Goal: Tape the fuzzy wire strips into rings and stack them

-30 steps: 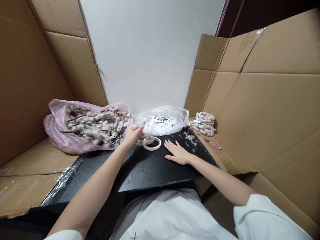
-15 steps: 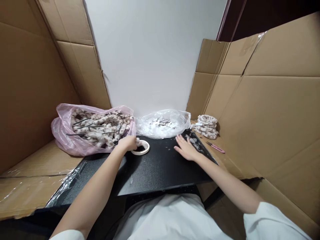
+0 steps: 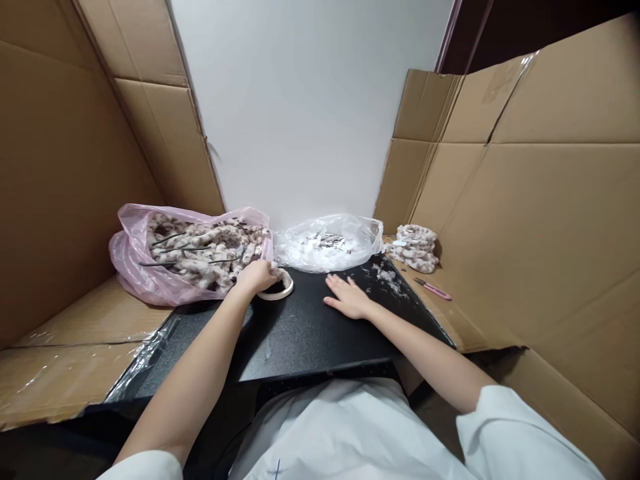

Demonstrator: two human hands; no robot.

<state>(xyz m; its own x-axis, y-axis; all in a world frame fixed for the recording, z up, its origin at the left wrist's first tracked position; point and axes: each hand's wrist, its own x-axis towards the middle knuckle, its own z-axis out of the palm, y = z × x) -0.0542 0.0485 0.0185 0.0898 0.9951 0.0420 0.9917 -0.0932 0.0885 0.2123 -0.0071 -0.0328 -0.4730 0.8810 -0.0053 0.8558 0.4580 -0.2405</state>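
Near the middle of the black table, my left hand [image 3: 256, 277] has its fingers closed at the rim of a white ring [image 3: 283, 291], with a bit of fluffy material at the fingertips; what exactly the fingers grip is too small to tell. My right hand [image 3: 349, 297] lies palm down with its fingers spread, holding nothing. Behind my left hand, a pink plastic bag [image 3: 143, 283] lies open, full of fluffy speckled strands [image 3: 200, 248] with dark stems. A clear plastic bag [image 3: 360, 250] with small pale and dark pieces sits behind the ring.
Fluffy lint [image 3: 389, 279] is scattered at the right of the black table [image 3: 300, 343]. Beyond it are a coiled fluffy bundle [image 3: 415, 248] and pink snips [image 3: 433, 289] on cardboard. Tall cardboard walls [image 3: 550, 220] flank both sides, with a pale wall behind.
My right hand has moved left across the table, away from the lint, towards the ring. My left hand and the ring have shifted slightly. The view has tilted a little.
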